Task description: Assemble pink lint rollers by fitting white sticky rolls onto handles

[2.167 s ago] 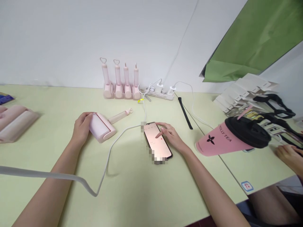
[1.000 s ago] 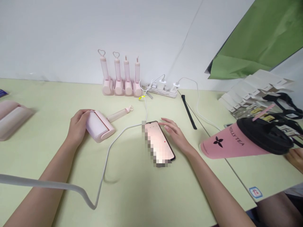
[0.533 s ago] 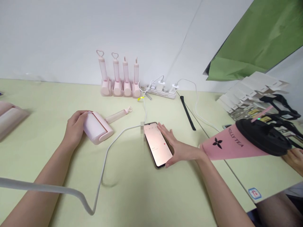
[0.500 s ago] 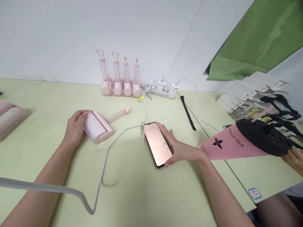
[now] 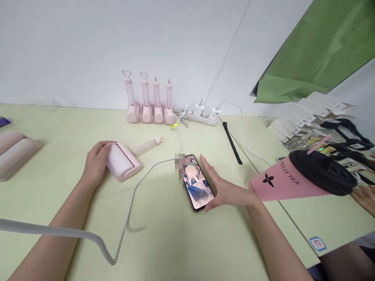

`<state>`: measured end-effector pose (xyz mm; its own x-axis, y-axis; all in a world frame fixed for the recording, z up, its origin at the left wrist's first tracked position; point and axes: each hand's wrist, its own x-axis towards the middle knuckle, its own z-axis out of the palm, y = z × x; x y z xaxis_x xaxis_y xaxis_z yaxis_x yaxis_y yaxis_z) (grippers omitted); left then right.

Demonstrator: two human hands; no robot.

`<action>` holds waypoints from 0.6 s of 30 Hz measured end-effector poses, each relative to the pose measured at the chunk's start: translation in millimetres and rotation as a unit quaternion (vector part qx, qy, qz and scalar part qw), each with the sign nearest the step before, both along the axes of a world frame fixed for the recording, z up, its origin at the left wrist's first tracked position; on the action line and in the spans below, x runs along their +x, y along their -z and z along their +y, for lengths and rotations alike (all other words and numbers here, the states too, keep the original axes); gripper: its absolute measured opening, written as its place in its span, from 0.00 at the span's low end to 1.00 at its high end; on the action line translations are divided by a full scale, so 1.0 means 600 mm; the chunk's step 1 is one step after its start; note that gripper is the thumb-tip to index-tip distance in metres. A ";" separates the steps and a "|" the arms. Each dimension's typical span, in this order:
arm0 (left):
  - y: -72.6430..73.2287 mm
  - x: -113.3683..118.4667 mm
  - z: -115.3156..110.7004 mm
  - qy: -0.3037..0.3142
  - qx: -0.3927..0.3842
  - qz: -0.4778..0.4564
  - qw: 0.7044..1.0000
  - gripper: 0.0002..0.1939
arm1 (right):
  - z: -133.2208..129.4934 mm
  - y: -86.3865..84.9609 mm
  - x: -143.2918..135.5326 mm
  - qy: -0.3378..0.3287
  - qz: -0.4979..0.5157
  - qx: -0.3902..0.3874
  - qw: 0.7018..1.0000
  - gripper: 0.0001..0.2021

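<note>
My left hand (image 5: 98, 162) is wrapped round the left side of a pale pink lint roller (image 5: 121, 162), whose clear handle (image 5: 145, 147) points right with a ring at its end. The roller rests on the pale green table (image 5: 158, 246). Right of the middle lies a phone (image 5: 198, 185), its screen lit with a picture. My right hand (image 5: 216, 185) is at the phone's right edge, thumb at the lower corner and fingers stretched out beside it. A white cable (image 5: 133, 191) runs to the phone's top left.
Several pink rollers (image 5: 150, 111) stand by the wall beside a power strip (image 5: 199, 116). A black strap (image 5: 232, 143), a pink cup (image 5: 287, 179) and white boxes (image 5: 304, 117) are to the right. Another person's hand (image 5: 365, 199) shows at the right edge. A pink case (image 5: 17, 156) lies far left.
The phone's screen has changed from a plain light page to a coloured picture. My right fingers have spread slightly away from the phone's upper edge. The view has shifted a little.
</note>
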<state>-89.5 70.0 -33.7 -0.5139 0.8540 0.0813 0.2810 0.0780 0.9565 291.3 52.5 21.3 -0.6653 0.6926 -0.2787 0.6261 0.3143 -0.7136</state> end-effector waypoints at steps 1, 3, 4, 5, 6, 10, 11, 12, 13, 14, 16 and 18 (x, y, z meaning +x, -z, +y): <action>-0.001 0.000 0.000 0.000 0.000 -0.002 1.000 0.16 | 0.000 0.002 -0.001 -0.004 -0.002 0.006 1.000 0.62; -0.002 0.001 -0.001 -0.001 -0.003 -0.002 1.000 0.16 | 0.002 0.004 -0.002 -0.001 -0.007 0.011 1.000 0.61; -0.002 0.001 -0.001 -0.001 -0.005 0.000 1.000 0.16 | 0.002 0.004 -0.002 0.003 -0.008 0.012 1.000 0.61; -0.001 0.001 -0.001 -0.001 -0.007 0.002 1.000 0.16 | 0.002 0.004 -0.002 0.007 -0.009 0.013 1.000 0.60; -0.001 0.000 -0.001 -0.002 -0.007 0.003 1.000 0.15 | 0.002 0.004 -0.002 0.012 -0.007 0.014 1.000 0.59; 0.002 -0.002 0.000 0.004 0.001 0.000 1.000 0.15 | 0.002 0.002 0.000 0.020 -0.002 0.018 1.000 0.55; 0.002 -0.002 0.000 0.005 0.003 -0.002 1.000 0.15 | 0.002 0.003 0.000 0.018 -0.001 0.020 1.000 0.54; 0.003 -0.002 0.000 0.006 0.004 -0.003 1.000 0.15 | 0.003 0.004 0.001 0.020 0.003 0.023 1.000 0.53; 0.003 -0.002 0.000 0.008 0.005 -0.003 1.000 0.15 | 0.005 0.005 0.002 0.031 0.010 0.030 0.999 0.51; 0.002 -0.002 0.000 0.008 0.004 -0.003 1.000 0.15 | 0.007 0.006 0.003 0.049 0.020 0.042 0.998 0.47; 0.001 -0.001 0.000 0.007 0.004 -0.001 1.000 0.15 | 0.011 0.007 0.003 0.093 0.044 0.072 0.992 0.36; -0.001 0.000 -0.001 0.008 0.003 0.000 1.000 0.15 | 0.013 0.005 0.002 0.113 0.059 0.092 0.988 0.24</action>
<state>-89.2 69.5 -32.9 -0.4996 0.8619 0.0868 0.2817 0.0669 0.9572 292.4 60.4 18.0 -0.5090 0.8583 -0.0649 0.6112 0.3073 -0.7294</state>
